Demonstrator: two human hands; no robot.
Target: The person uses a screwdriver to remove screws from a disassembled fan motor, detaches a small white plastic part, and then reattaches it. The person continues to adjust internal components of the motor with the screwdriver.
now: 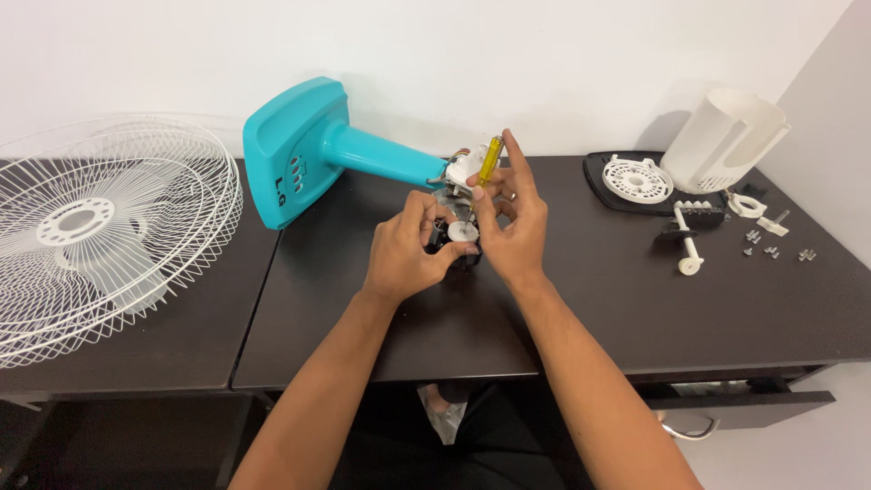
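Frame centre: small black-and-white fan motor assembly (461, 238) is gripped by left hand (406, 254) | yellow-handled screwdriver (487, 163) is pinched upright by right hand (515, 227) | teal plastic fan stand (308, 150) is lying behind, upper left.

- White wire fan guard (95, 227) lying on the left of the dark desk (590, 318).
- White motor housing (726, 136), round vented plate (638, 178), and loose screws (771, 247) at right.

A plain home room: dark desk (635, 308) under the hands, white wall (544, 54) beyond, open drawer (735, 404) right.
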